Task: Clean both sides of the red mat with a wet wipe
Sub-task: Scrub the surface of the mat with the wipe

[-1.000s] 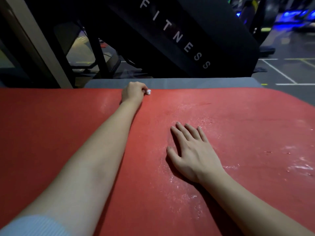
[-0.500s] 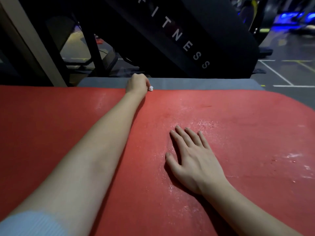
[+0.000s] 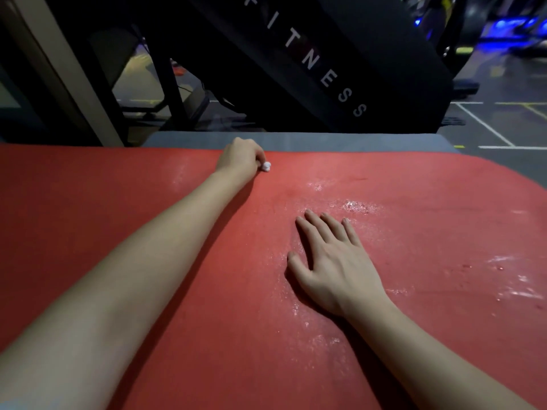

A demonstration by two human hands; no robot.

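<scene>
holding a balled wet wipe (image 3: 265,166) against the red mat (image 3: 88,187), upper middle of the frame.
left hand (image 3: 239,156) fingers curl tight round the wet wipe; right hand (image 3: 334,261) lies flat at centre right, fingers straight, holding nothing.

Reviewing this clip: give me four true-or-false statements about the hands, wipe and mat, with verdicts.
The left hand grips a small white wipe near the far edge of the red mat. True.
The right hand is curled into a fist. False: it lies flat on the mat, fingers straight.
The mat shows wet patches near the right hand. True.
The wipe lies spread under the right hand. False: it is balled in the left hand.
</scene>
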